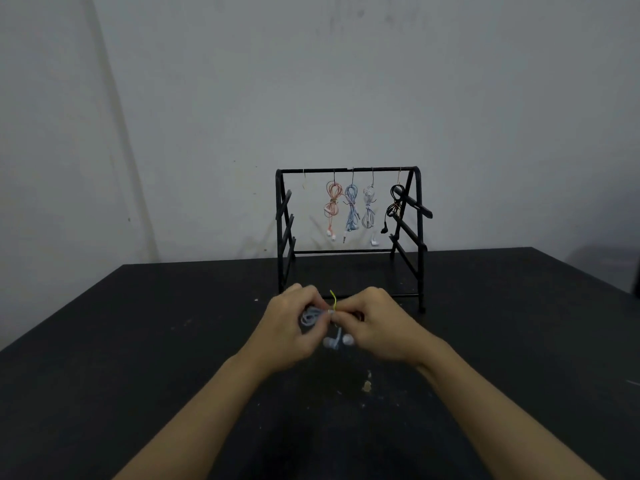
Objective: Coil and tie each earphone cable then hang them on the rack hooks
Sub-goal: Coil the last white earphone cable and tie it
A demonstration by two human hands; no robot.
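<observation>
Hands meeting over matte black table (138, 341): left hand (294, 323) gripping coiled pale-blue earphone cable (309, 317), right hand (374, 323) pinching thin yellow-green twist tie (334, 299); earbuds (337, 341) dangling.

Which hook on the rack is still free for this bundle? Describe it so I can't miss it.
Find the black rack at the back of the black table and follow its top bar. Five thin wire hooks hang from it; the free hook is the leftmost, next to the left upright. The other four each carry a tied earphone bundle, starting with the pink earphones beside it.
</observation>
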